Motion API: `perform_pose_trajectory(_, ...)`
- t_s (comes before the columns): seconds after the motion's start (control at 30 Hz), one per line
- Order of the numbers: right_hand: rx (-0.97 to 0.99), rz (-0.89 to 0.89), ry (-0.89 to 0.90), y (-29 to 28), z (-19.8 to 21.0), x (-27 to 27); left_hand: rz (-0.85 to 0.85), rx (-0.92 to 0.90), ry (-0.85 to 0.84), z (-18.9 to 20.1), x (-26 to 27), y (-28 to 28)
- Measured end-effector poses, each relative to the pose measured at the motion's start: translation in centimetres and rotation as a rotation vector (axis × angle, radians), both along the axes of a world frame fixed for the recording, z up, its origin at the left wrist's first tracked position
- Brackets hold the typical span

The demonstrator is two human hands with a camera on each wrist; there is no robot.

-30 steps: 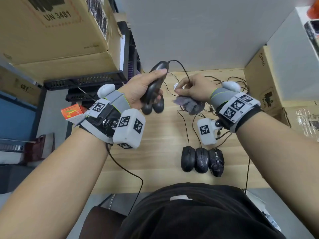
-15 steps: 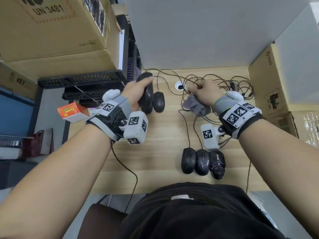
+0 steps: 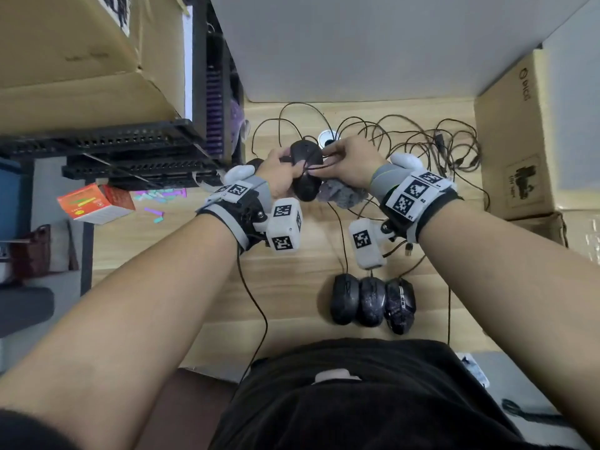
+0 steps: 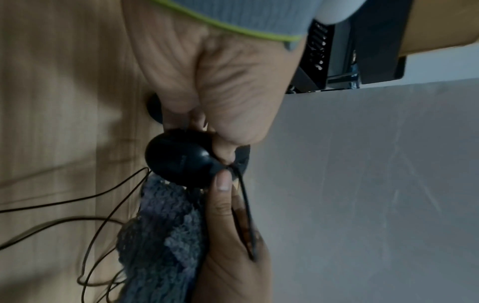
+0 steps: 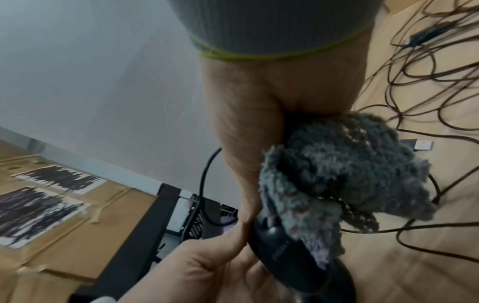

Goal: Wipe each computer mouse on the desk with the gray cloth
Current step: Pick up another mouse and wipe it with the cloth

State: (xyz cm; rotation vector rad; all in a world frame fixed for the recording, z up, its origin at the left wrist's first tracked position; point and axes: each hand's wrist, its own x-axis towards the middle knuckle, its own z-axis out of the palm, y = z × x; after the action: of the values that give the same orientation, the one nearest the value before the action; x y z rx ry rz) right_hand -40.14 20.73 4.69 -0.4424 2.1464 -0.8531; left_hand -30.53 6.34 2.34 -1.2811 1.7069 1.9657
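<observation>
My left hand [image 3: 280,177] grips a black wired mouse [image 3: 305,172] above the far part of the desk. My right hand [image 3: 349,165] meets it from the right, with the gray cloth [image 3: 341,197] bunched in its curled fingers and its fingertips at the mouse's front, where the cable [image 4: 246,207] leaves. In the left wrist view the mouse [image 4: 181,160] sits between my thumb and fingers, the cloth [image 4: 166,235] hanging under it. In the right wrist view the cloth [image 5: 337,174] drapes onto the mouse [image 5: 293,256]. Another mouse [image 3: 255,164] lies behind my left wrist.
Three black mice [image 3: 371,302] lie side by side near the desk's front edge. Tangled cables [image 3: 422,138] cover the back right of the wooden desk [image 3: 168,241]. Cardboard boxes [image 3: 519,141] stand at right and upper left. A small orange box [image 3: 97,203] lies at left.
My left hand lowered the raised mouse to the back of the desk beside another one. It now holds a mouse up between both hands, and my right hand with the cloth has closed in on it.
</observation>
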Motion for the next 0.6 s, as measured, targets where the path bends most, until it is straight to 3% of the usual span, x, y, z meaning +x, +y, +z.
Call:
perform_pose_trajectory(0.3,0.178,-0.002,-0.086,-1.1,-6.7,-1.6,-0.186,-0.002,-0.066,-3.3,-0.8,-0.2)
perform_pose_trajectory(0.47,0.327,0.002,-0.103,-1.2,-9.2,-1.9,-0.148,-0.283,-0.176,-5.1,-0.4,-0.6)
perform_pose_trajectory(0.6,0.390,-0.012,-0.086,-2.4,-10.0,-1.8,-0.182,-0.310,-0.211,-6.2,0.0,-1.3)
